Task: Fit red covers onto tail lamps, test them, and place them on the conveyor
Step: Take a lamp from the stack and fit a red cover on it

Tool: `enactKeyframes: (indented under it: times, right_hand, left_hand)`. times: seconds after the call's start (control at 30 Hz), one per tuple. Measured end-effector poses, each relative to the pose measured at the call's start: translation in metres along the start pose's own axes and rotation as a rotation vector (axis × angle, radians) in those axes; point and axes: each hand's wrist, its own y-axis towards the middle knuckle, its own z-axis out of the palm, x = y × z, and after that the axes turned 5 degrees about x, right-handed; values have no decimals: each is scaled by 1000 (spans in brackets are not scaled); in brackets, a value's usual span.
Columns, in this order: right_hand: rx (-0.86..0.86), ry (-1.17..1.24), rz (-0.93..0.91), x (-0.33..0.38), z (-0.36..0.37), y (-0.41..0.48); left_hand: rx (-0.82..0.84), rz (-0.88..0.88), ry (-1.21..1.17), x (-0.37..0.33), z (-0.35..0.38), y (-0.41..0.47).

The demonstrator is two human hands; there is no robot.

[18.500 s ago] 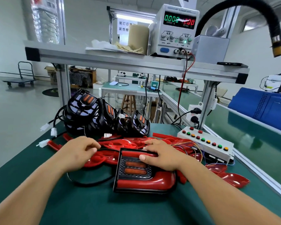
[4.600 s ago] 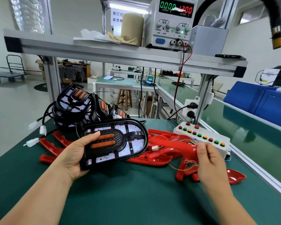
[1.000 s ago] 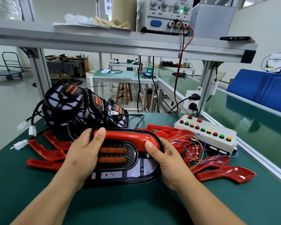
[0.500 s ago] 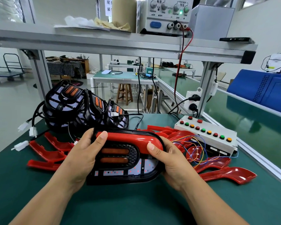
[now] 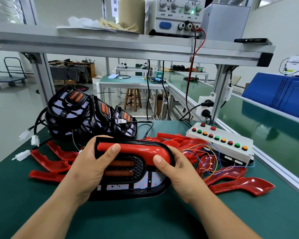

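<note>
Cover (image 5: 136, 149) now on tail lamp (image 5: 123, 169) | left hand (image 5: 86, 168), right hand (image 5: 179, 175) grip it | spare covers (image 5: 240, 186), button box (image 5: 221, 140) beside

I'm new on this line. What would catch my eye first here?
Front and centre, the left hand and right hand grip a black tail lamp with a glossy red cover along its top. Loose red covers fan across the green bench behind, and a white button box sits at right.

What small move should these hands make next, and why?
Probably press both thumbs down to seat the red cover: left hand and right hand grip the tail lamp, thumbs lying on the cover along its top edge.
</note>
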Motion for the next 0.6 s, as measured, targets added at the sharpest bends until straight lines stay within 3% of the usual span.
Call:
enactKeyframes:
  times: [0.37,0.6]
  right_hand:
    - [18,126,-14,2,4,2]
    - [-31,87,1,1,0,5]
  left_hand:
    - [-44,10,-75,6,-2,5]
    - [-54,-52,-120,15,-1,11]
